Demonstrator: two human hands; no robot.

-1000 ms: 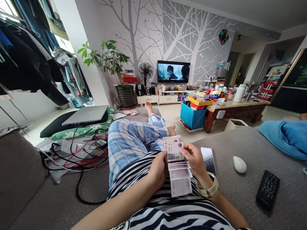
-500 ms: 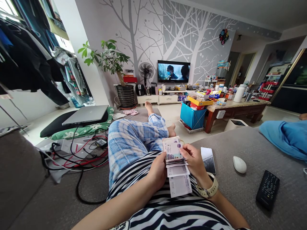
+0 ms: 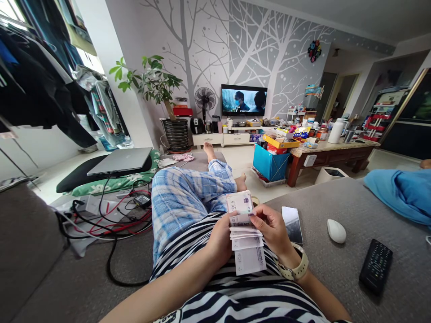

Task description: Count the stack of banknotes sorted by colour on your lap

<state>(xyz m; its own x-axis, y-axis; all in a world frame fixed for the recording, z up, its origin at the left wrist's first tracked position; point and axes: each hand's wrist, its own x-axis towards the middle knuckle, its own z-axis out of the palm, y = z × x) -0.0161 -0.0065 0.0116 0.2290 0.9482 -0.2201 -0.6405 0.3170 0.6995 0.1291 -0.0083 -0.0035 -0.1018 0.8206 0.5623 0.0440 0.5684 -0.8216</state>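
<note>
A bundle of banknotes is between my two hands above my lap, in the head view. My left hand grips its left side, with the thumb on top. Several notes fan down toward my striped shirt, the lowest one hanging farthest. At the right edge my right hand pinches the upper note, which is bent downward, between thumb and fingers. A pale watch is on my right wrist. Part of a round tan object shows behind the bundle.
Right of my hands a phone, a white mouse and a black remote lie on the grey sofa. Tangled cables and a laptop are on the left. Beyond stand a blue box and a cluttered table.
The top note has been folded down toward me, showing another note's face behind it. The hanging notes have shifted slightly left. My right hand has moved a little and still pinches.
</note>
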